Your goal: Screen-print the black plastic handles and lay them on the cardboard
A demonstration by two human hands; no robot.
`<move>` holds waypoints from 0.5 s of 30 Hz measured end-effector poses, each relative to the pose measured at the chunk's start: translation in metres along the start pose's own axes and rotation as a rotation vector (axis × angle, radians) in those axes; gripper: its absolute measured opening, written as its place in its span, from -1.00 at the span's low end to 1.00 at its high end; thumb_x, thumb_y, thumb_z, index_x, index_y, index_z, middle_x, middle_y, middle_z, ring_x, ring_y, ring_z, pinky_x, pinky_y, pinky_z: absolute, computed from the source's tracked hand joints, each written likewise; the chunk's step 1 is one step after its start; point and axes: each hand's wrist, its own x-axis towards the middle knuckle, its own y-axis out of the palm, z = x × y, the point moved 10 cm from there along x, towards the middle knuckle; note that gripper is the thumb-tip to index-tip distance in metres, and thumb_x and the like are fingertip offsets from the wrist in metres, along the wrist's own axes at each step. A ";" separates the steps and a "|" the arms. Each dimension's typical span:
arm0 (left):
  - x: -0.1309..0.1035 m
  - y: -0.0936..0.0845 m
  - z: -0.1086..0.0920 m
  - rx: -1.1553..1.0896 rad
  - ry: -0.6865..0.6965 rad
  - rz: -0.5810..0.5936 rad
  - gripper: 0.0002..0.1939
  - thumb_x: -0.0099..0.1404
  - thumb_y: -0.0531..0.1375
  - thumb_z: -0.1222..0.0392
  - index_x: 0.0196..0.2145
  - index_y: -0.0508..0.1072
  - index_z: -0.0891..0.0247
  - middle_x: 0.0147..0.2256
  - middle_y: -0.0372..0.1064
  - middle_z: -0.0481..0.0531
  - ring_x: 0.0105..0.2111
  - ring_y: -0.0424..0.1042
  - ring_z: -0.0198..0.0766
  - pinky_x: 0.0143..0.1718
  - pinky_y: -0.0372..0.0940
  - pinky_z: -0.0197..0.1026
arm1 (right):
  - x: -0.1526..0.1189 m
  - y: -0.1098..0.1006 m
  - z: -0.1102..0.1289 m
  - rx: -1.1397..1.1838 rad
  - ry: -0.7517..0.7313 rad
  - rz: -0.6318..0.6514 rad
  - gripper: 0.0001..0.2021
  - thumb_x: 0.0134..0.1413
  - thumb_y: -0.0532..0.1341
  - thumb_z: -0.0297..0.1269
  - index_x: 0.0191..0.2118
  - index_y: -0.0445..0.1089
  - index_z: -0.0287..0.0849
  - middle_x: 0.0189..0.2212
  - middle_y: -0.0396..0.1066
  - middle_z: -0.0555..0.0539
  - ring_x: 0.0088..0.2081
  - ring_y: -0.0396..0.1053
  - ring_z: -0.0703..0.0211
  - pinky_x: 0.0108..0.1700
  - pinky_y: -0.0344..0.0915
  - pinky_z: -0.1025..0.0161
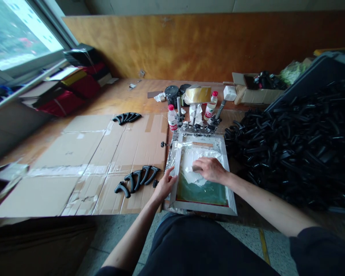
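A metal-framed screen with a green lower part lies in front of me, clamped at its far edge by a metal fixture. White material covers the screen's middle. My right hand is over this white patch, its fingers curled round a small object that I cannot make out. At the frame's left side, my left hand touches the edge with thumb and fingers apart, holding nothing. Several black curved handles lie in a row on the cardboard just left of that hand.
Flattened cardboard covers the left of the table, with more black handles farther back. Two red-capped bottles and dark jars stand behind the screen. A large heap of black parts fills the right side.
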 end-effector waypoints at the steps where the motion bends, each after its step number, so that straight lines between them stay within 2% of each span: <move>1: -0.002 0.000 -0.005 -0.019 0.000 0.024 -0.34 0.21 0.15 -0.12 0.21 0.23 0.16 -0.53 0.27 -0.14 -0.61 0.16 -0.40 -0.58 0.04 -0.35 | 0.013 -0.011 -0.010 0.000 0.060 -0.044 -0.80 0.14 0.23 -0.30 -0.10 0.44 -0.05 -0.29 0.47 -0.01 -0.24 0.38 0.15 -0.22 0.24 0.27; 4: -0.012 -0.005 -0.029 -0.106 0.014 0.069 -0.28 0.20 0.16 -0.18 0.24 0.18 0.13 -0.53 0.29 -0.14 -0.62 0.16 -0.39 -0.60 0.04 -0.35 | 0.041 -0.050 -0.045 -0.007 0.207 -0.173 -0.55 0.10 0.28 -0.24 0.13 0.32 0.04 -0.19 0.47 -0.02 -0.23 0.40 0.13 -0.21 0.27 0.25; 6: -0.021 -0.014 -0.056 -0.177 0.049 0.037 -0.34 0.22 0.11 -0.24 0.17 0.30 0.15 -0.52 0.32 -0.10 -0.60 0.19 -0.38 -0.59 0.07 -0.34 | 0.039 -0.080 -0.080 0.028 0.284 -0.287 -0.53 0.12 0.25 -0.18 0.16 0.30 0.02 -0.22 0.46 -0.03 -0.29 0.40 0.15 -0.24 0.29 0.24; 8: -0.026 -0.024 -0.086 -0.240 0.091 -0.010 -0.39 0.26 0.03 -0.29 0.02 0.44 0.20 -0.50 0.35 -0.04 -0.58 0.24 -0.35 -0.57 0.12 -0.32 | 0.015 -0.110 -0.126 0.102 0.385 -0.455 -0.62 0.18 0.17 -0.17 0.11 0.35 -0.08 -0.27 0.46 -0.06 -0.34 0.39 0.17 -0.25 0.31 0.23; 10: -0.026 -0.032 -0.120 -0.314 0.172 -0.048 -0.39 0.29 -0.04 -0.31 -0.09 0.48 0.23 -0.44 0.40 0.00 -0.52 0.31 -0.32 -0.53 0.20 -0.30 | -0.026 -0.126 -0.175 0.164 0.551 -0.619 -0.67 0.22 0.07 -0.20 0.02 0.39 -0.19 -0.30 0.46 -0.10 -0.35 0.40 0.16 -0.26 0.31 0.21; 11: -0.024 -0.035 -0.138 -0.349 0.234 -0.067 -0.40 0.30 -0.05 -0.30 -0.12 0.48 0.23 -0.40 0.42 0.01 -0.48 0.35 -0.31 -0.49 0.23 -0.30 | -0.047 -0.122 -0.195 0.178 0.644 -0.647 -0.67 0.23 0.03 -0.21 -0.03 0.40 -0.23 -0.32 0.46 -0.12 -0.35 0.40 0.14 -0.27 0.32 0.20; 13: -0.018 -0.040 -0.174 -0.406 0.370 -0.101 -0.46 0.31 -0.02 -0.26 -0.11 0.45 0.23 -0.30 0.44 0.04 -0.38 0.40 -0.29 -0.41 0.29 -0.30 | -0.072 -0.093 -0.210 0.196 0.756 -0.563 -0.69 0.23 0.00 -0.19 -0.12 0.40 -0.24 -0.35 0.46 -0.13 -0.35 0.39 0.10 -0.28 0.32 0.17; 15: -0.008 -0.040 -0.200 -0.448 0.444 -0.107 -0.48 0.32 -0.01 -0.22 -0.07 0.41 0.25 -0.28 0.45 0.06 -0.33 0.43 -0.28 -0.38 0.31 -0.29 | -0.077 -0.046 -0.192 0.225 0.736 -0.393 -0.72 0.21 0.05 -0.14 -0.21 0.42 -0.19 -0.38 0.45 -0.10 -0.36 0.38 0.10 -0.28 0.32 0.17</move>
